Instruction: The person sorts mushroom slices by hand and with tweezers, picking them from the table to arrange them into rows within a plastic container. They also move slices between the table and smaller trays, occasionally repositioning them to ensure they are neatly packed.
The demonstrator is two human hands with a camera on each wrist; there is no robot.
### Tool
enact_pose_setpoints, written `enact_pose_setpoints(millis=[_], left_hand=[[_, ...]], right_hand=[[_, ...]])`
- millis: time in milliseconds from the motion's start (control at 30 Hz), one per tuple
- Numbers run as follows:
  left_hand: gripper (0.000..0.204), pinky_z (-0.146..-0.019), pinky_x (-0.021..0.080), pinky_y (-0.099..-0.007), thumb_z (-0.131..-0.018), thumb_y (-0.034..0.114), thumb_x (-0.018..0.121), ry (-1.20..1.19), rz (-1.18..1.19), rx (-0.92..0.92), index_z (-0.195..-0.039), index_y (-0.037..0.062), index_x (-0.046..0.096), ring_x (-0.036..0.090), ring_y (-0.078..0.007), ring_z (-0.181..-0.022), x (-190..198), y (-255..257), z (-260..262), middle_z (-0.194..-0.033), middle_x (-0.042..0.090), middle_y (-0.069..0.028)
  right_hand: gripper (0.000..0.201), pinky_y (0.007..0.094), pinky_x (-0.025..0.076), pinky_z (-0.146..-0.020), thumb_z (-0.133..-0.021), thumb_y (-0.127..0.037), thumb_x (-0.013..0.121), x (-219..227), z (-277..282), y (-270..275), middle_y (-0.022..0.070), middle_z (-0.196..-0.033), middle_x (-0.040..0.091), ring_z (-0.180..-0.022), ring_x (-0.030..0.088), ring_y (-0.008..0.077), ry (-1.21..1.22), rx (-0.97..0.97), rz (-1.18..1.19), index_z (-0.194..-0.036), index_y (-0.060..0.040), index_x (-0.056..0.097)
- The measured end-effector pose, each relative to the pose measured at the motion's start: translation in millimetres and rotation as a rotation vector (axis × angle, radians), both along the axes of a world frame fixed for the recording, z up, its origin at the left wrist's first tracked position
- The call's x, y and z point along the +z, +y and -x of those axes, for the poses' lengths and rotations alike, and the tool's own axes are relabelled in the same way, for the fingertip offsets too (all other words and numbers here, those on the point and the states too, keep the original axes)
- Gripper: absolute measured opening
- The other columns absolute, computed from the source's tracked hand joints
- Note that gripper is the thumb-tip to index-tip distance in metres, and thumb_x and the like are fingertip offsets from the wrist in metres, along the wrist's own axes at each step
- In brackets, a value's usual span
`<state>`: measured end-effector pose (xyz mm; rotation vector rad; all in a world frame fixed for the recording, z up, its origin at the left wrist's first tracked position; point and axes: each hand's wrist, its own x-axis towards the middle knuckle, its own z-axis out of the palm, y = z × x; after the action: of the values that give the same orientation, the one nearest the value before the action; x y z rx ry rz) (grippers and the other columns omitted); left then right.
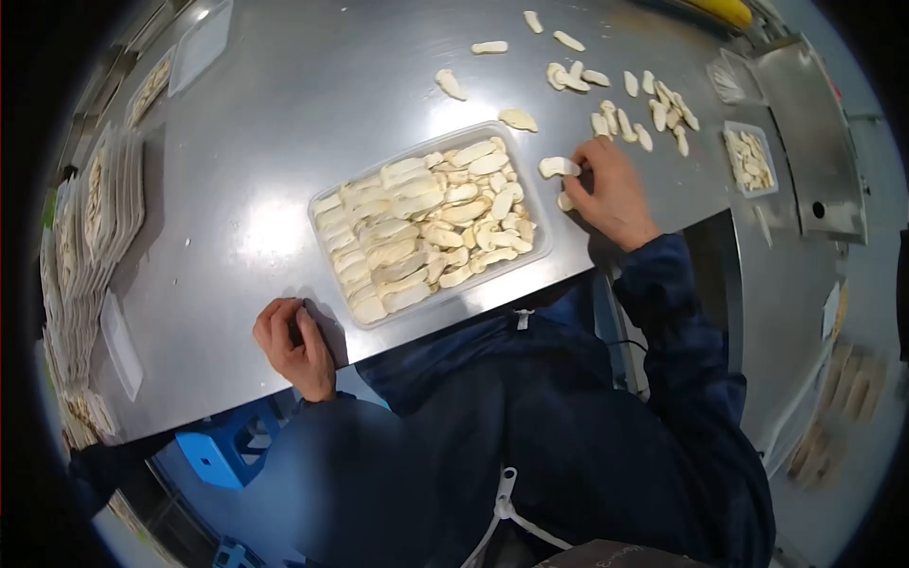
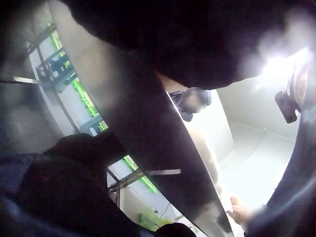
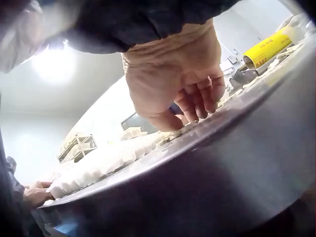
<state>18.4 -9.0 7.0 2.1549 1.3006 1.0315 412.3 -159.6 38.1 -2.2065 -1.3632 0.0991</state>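
Note:
A clear plastic tray [image 1: 315,222] full of sliced mushrooms [image 1: 417,222] sits on the steel table, the slices lined up in rows at its left and lying more loosely at its right. Beside the tray's right edge, my right hand [image 1: 615,192] pinches one end of a pale mushroom slice [image 1: 557,167] between thumb and fingers. The right wrist view has the fingertips [image 3: 170,122] of this hand down at the table surface. My left hand [image 1: 295,348] rests on the table's front edge, left of the tray, its fingers loosely curled with nothing in them.
Loose mushroom slices [image 1: 672,106] lie scattered toward the back right. Stacked filled trays [image 1: 99,208] line the left side, with a lid-like tray [image 1: 202,47] behind. A small filled box [image 1: 748,159] stands at the right. Below the table is a blue stool [image 1: 222,452].

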Motion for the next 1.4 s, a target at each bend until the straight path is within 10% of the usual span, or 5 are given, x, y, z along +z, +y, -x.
enact_pose_setpoints(millis=[500,1167,1400], left_hand=[[0.013,-0.085,0.046,-0.0365,-0.085,0.000,0.063,0.064,-0.064,0.010,-0.096,0.0019,0.068,0.055,-0.0277,-0.099,4,1,-1,-0.104,0.063,-0.0111],[0.010,-0.086,0.047,-0.0358,-0.089,0.002,0.061,0.087,-0.037,0.027,-0.097,0.0012,0.067,0.056,-0.0269,-0.099,6,-1,-2,-0.104,0.063,-0.0114],[0.012,-0.083,0.047,-0.0351,-0.088,0.000,0.061,-0.008,-0.014,0.000,-0.097,0.0010,0.067,0.056,-0.0268,-0.098,1,0,-1,-0.106,0.062,-0.0127]], right_hand=[[0.023,0.0410,0.040,-0.076,-0.078,-0.015,0.070,28,118,57,0.0130,-0.087,0.056,-0.082,0.056,0.0308,-0.010,0.293,-0.118,-0.091,-0.0021,0.056],[0.023,0.0411,0.040,-0.078,-0.079,-0.014,0.070,20,119,66,0.0142,-0.090,0.055,-0.085,0.055,0.0307,-0.072,0.298,-0.052,-0.092,-0.0009,0.056],[0.021,0.0421,0.044,-0.071,-0.079,-0.013,0.069,46,48,13,0.0117,-0.089,0.059,-0.081,0.060,0.0318,-0.074,0.020,-0.157,-0.095,-0.0040,0.060]])
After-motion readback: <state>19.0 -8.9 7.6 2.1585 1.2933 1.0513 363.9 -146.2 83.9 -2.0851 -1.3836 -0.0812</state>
